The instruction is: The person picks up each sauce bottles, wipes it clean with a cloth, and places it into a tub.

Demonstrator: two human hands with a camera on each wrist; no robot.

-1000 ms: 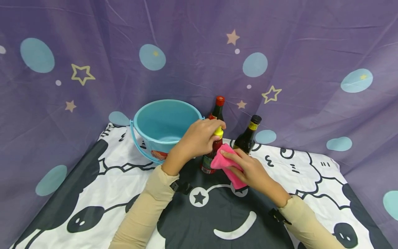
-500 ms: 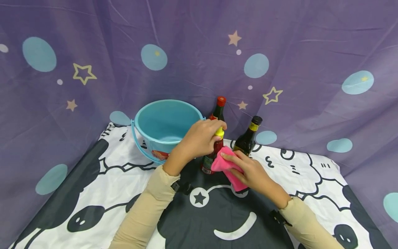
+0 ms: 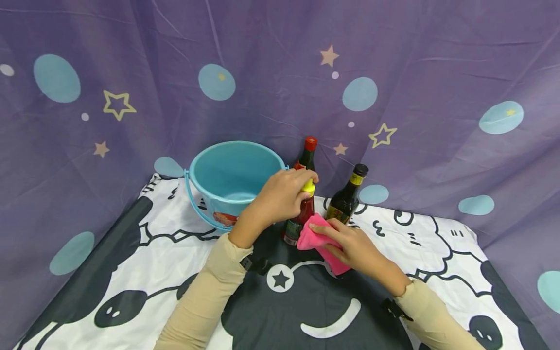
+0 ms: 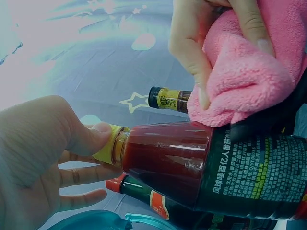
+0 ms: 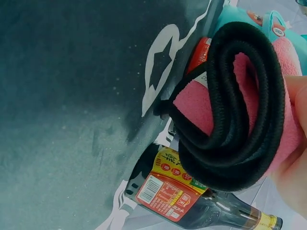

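Note:
A ketchup bottle point(image 3: 307, 208) with red contents and a dark green label stands upright on the cloth-covered surface. My left hand point(image 3: 280, 195) grips its yellow cap point(image 4: 111, 143) between thumb and fingers. Against the bottle's side, my right hand point(image 3: 356, 244) holds a folded pink towel point(image 3: 318, 237). In the left wrist view the towel point(image 4: 249, 76) touches the bottle near the top of the label. Dark edging on the folded towel point(image 5: 196, 105) fills much of the right wrist view, hiding most of the ketchup bottle there.
A blue bucket point(image 3: 210, 204) with a handle stands left of the bottle. Behind is a red-capped bottle point(image 3: 308, 156), partly hidden. A dark, black-capped bottle point(image 3: 345, 199) stands to the right. A purple patterned curtain point(image 3: 271, 58) hangs at the back.
My right hand and the towel have moved slightly down along the ketchup bottle, showing more of the black-capped bottle's label. My left hand stays on the cap.

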